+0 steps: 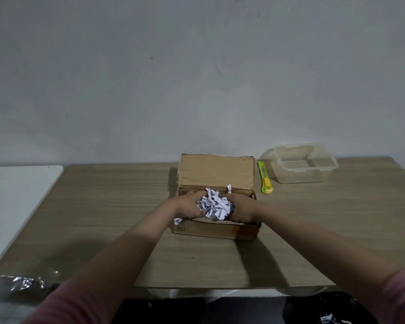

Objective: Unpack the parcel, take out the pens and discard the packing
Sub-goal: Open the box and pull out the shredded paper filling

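A: In the open brown cardboard box [216, 195] at mid-desk: left hand [189, 206] and right hand [240, 209], cupped toward each other around a wad of white shredded paper packing [214, 205]. Pens not visible; presumably under the shreds, cannot tell.

B: Risks from here?

A: Loose strips spilling over the near wall on lifting, owing to a two-sided squeeze on a springy wad; one stray piece [177, 221] already hanging at the front left corner. Possibly a pen caught in the wad and thrown out with it.

B: Surroundings?

A: On the pale wood-grain desk [103, 206]: yellow-green utility knife [264, 177] just right of the box, clear rectangular plastic tub [303, 163] beyond it, empty. Upright lid flap [216, 170] blocking any reach straight back. Below the near right edge, a dark bag [323, 307] with scraps, likely the discard point. Crinkled clear wrap [21, 284] at lower left.
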Demonstrator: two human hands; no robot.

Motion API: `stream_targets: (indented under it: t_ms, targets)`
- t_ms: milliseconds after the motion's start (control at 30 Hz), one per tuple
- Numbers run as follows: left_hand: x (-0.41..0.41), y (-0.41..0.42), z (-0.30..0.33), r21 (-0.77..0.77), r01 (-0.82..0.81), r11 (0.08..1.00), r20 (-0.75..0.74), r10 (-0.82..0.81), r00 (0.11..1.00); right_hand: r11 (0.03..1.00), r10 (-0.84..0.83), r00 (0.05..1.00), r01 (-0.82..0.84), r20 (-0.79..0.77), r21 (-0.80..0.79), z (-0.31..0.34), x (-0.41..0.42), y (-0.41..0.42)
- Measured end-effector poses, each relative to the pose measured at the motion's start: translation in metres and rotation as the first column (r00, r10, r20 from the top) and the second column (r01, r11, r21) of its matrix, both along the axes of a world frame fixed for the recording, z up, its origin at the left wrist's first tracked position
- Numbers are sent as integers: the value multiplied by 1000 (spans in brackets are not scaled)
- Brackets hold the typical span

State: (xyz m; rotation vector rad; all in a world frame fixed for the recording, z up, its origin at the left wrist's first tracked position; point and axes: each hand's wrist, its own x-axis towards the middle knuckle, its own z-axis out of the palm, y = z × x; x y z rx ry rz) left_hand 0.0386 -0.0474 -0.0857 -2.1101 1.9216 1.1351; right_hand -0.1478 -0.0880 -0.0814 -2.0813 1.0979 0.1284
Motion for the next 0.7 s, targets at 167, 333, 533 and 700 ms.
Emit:
stream_targets:
  t_ms: [167, 333, 533, 700]
  targets:
    - [5, 0, -5, -33, -35, 999, -77, 32, 997, 994, -59, 991, 47, 120, 101, 2, 0, 3]
    - [8, -2, -9, -31, -87, 996, -143, 81, 986, 983, -97, 985, 72, 143, 172, -1, 0, 3]
    - [6, -5, -8, 39, -54, 998, -83, 58, 995, 972, -138, 987, 119, 85, 202, -7, 4, -4]
    - [1, -9, -2, 86, 22, 996, 36, -25, 999, 966, -148, 987, 131, 63, 222, -4, 3, -7]
